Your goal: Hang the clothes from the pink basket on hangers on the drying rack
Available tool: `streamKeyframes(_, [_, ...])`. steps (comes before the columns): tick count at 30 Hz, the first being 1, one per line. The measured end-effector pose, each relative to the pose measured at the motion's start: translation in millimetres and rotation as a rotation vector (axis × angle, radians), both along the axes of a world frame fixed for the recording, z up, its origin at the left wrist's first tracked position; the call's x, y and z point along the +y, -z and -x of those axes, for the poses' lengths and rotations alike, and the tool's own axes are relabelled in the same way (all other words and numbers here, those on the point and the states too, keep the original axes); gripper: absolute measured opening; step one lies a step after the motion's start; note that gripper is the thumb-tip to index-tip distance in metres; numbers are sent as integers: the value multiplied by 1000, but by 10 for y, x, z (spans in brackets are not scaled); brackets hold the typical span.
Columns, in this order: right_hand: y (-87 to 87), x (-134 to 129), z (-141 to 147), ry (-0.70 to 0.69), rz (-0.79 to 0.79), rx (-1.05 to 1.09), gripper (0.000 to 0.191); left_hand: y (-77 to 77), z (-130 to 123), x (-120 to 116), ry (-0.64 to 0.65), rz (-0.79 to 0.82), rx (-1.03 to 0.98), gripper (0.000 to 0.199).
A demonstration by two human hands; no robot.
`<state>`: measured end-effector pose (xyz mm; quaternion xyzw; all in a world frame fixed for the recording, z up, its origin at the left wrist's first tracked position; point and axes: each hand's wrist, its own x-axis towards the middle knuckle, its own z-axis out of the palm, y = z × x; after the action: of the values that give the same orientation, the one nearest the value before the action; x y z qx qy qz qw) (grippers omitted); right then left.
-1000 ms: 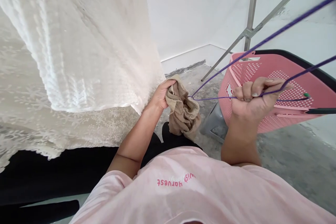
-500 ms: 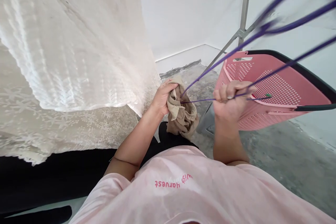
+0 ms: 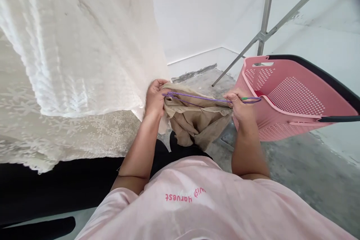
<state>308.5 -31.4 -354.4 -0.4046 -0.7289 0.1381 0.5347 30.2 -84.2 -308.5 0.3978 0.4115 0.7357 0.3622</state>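
Observation:
A crumpled tan garment is stretched between my two hands in front of my body, its lower folds hanging loose. My left hand grips its left edge, fingers closed round the fabric. Along the garment's upper edge lies a thin purple clothes hanger, seen nearly edge-on, with a small green part close to its right end. My right hand is closed at the garment's right edge, thumb on top, pinching the cloth and hanger together. Folds hide part of the hanger.
White lace-edged fabric hangs at the left, above patterned beige cloth. To the right stands a pink perforated basket with a black handle. A metal rack frame rises behind it from the concrete floor.
The hanger has swung down from the upper right and now lies along the garment. My right hand has lowered slightly onto the cloth; my left moved left, spreading the garment wider.

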Motion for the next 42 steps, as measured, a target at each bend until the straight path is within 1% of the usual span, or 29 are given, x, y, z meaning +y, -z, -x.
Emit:
streamKeyframes(3, [-139, -75, -101, -40, 19, 24, 36, 139, 43, 108, -178, -87, 200, 34])
streamKeyframes(5, [-191, -111, -153, -51, 52, 14, 34, 200, 52, 139, -262, -96, 355, 41])
streamKeyframes(7, [-221, -150, -194, -46, 77, 0, 33, 229, 43, 135, -299, -68, 460, 44])
streamKeyframes(9, [-244, -204, -223, -26, 93, -18, 31, 233, 18, 105, -303, -41, 493, 45])
streamKeyframes(12, [-277, -308, -253, 17, 103, -39, 33, 195, -32, 34, -291, -24, 450, 45])
streamKeyframes(15, [-299, -391, -294, 43, 93, -65, 36, 102, -87, -61, -239, -28, 323, 46])
streamKeyframes(17, [-297, -413, -332, 33, 94, -102, 37, 19, -136, -144, -149, -48, 207, 44])
streamKeyframes(19, [-279, -407, -366, 6, 111, -155, 36, -57, -203, -238, -39, -83, 135, 43])
streamKeyframes(20, [-265, -397, -374, -6, 123, -182, 34, -86, -242, -282, -5, -111, 131, 43])
streamKeyframes(21, [-250, -386, -372, -15, 131, -207, 32, -106, -283, -320, 4, -139, 153, 43])
streamKeyframes(23, [-224, -367, -335, -23, 133, -240, 29, -117, -359, -370, -23, -166, 249, 41])
streamKeyframes(25, [-218, -367, -258, -60, 129, -264, 27, -97, -407, -382, -15, -138, 367, 38])
streamKeyframes(26, [-225, -373, -210, -98, 135, -272, 25, -79, -415, -378, 26, -117, 422, 39])
streamKeyframes(29, [-271, -386, -85, -187, 198, -236, 18, -1, -365, -344, 219, -98, 532, 51])
streamKeyframes(30, [-285, -380, -61, -183, 220, -206, 19, 33, -330, -331, 258, -98, 562, 53])
streamKeyframes(31, [-295, -367, -48, -161, 231, -175, 22, 70, -289, -319, 270, -96, 598, 52])
streamKeyframes(33, [-293, -325, -53, -89, 221, -121, 25, 157, -211, -293, 214, -79, 692, 46])
streamKeyframes(35, [-263, -280, -81, -11, 186, -83, 20, 266, -163, -261, 118, -59, 793, 43])
streamKeyframes(36, [-241, -263, -97, 23, 169, -70, 18, 330, -154, -239, 74, -50, 836, 45])
streamKeyframes(38, [-194, -249, -121, 79, 122, -35, 16, 478, -160, -170, -2, -35, 885, 54])
streamKeyframes(40, [-159, -260, -139, 122, 63, 15, 17, 639, -168, -63, -62, -17, 854, 68])
streamKeyframes(41, [-149, -272, -147, 143, 35, 42, 18, 714, -160, 3, -80, -9, 807, 69])
streamKeyframes(42, [-144, -285, -157, 162, 14, 61, 19, 779, -139, 76, -86, -1, 755, 62])
